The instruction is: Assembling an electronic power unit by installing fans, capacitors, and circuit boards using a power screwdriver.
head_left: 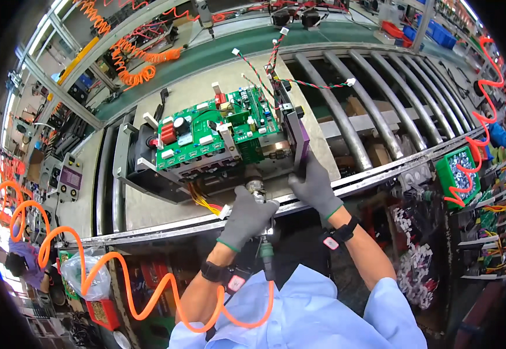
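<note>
An open device with a green circuit board (197, 131) on top lies on a flat plate on the bench. My left hand (246, 218), in a grey glove, is closed round an air screwdriver (267, 256); its metal nose points at the device's near side. Where its tip meets the device is hard to make out. My gloved right hand (315, 189) grips the lower near edge of the upright panel (300, 139), dark with a purple face, at the device's right end. Red, green and black wires (317, 85) with white plugs rise from that panel. Yellow and red leads (201, 200) hang out near my left hand.
The coiled orange hose (128, 273) runs from the screwdriver to the left. Metal rollers (375, 110) extend right of the device. A green bin (444, 174) of small parts stands at the right, a red bin (112, 314) at lower left. Another person (29, 259) is at far left.
</note>
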Tool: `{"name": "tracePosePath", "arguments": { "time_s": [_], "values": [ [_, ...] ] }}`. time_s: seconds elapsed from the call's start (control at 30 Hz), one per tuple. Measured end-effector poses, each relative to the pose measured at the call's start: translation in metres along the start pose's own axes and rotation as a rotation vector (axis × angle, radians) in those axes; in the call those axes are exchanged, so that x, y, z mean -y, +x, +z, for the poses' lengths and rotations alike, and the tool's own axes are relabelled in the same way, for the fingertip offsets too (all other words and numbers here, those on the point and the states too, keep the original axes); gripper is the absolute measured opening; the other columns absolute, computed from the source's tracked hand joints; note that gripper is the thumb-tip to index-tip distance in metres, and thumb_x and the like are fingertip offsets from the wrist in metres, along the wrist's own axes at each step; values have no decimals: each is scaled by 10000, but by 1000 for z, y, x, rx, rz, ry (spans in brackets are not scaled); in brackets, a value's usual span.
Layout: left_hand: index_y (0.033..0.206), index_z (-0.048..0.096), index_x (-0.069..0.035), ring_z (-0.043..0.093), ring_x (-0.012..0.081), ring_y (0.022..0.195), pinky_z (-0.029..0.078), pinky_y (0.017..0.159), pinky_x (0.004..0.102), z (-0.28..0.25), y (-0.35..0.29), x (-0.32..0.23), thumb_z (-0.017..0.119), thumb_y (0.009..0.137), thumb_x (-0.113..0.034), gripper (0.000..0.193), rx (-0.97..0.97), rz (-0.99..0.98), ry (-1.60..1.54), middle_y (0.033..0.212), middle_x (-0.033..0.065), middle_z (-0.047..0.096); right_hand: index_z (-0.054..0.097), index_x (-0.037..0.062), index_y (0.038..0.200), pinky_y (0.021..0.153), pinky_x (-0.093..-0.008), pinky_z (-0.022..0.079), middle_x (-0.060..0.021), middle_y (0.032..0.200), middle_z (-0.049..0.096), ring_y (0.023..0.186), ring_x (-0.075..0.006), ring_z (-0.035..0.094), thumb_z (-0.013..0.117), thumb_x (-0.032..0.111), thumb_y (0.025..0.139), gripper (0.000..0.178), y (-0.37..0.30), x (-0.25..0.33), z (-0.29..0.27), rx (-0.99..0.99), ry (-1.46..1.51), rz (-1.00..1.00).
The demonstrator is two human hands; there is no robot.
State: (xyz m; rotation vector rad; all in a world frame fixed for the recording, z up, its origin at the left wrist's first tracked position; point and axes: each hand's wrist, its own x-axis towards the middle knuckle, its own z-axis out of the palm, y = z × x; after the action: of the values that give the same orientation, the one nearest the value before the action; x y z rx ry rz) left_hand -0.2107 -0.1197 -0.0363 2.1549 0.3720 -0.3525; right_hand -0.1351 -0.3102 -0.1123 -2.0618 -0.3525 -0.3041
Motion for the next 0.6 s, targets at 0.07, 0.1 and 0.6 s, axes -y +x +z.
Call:
{"name": "tracePosePath", "arguments": {
  "time_s": [0.07, 0.1, 0.6],
  "values": [
    [1171, 323, 109, 702, 419, 892, 554, 821, 480, 1, -4, -1, 765, 817, -312, 705, 7, -2, 11, 977, 313, 650, 452, 5, 1442, 833, -512, 574, -273, 1023, 697, 947, -469, 696, 666, 137, 809, 681, -1, -1, 1, -22, 49, -18],
    [1164, 324, 107, 700, 418, 889, 554, 826, 482, 3, -7, -1, 764, 816, -310, 699, 12, 9, 5, 971, 309, 648, 459, 1, 1430, 833, -490, 571, -260, 1024, 691, 942, -447, 696, 663, 127, 809, 666, -1, -2, 2, -21, 27, 1],
    [1128, 322, 124, 712, 438, 852, 572, 772, 480, 19, 6, 16, 724, 812, -283, 653, 28, 82, -73, 926, 329, 656, 385, 7, 1534, 840, -529, 565, -308, 1055, 674, 946, -500, 675, 588, 73, 770, 793, -3, -7, 4, -66, 16, 16]
  ]
}}
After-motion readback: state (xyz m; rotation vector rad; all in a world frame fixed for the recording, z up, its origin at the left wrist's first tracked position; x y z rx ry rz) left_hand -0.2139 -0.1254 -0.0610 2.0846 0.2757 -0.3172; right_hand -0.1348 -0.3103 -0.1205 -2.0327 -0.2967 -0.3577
